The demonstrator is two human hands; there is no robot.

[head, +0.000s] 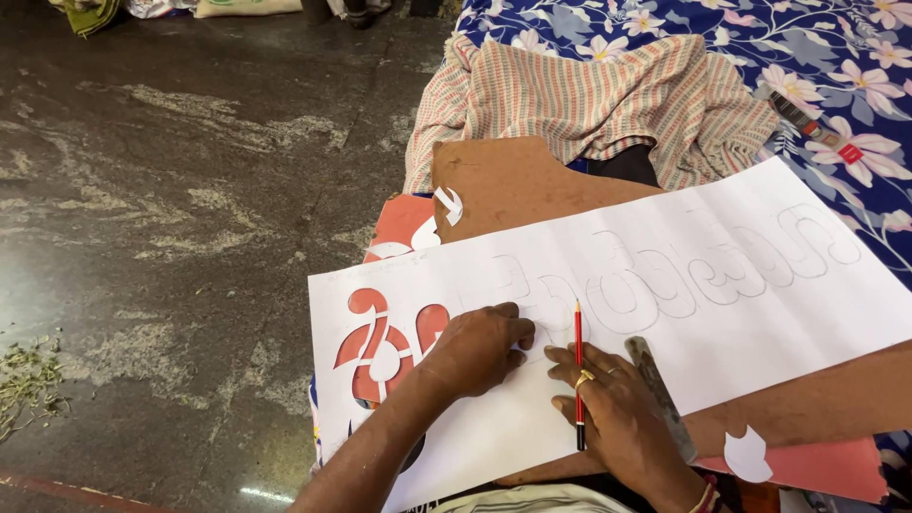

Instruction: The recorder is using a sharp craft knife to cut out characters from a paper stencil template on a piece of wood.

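A red wooden pencil is gripped in the right hand, just right of the left hand, which is pressed half-curled, empty, on the long white paper sheet with outlined shapes. A metal ruler lies beside the right hand.

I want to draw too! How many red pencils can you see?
1. A single red pencil lies on the white paper sheet, under the fingers of the right hand, beside the left hand. More could be hidden under the paper or cloth.

A brown board carries the white paper sheet, a pencil and a metal ruler.
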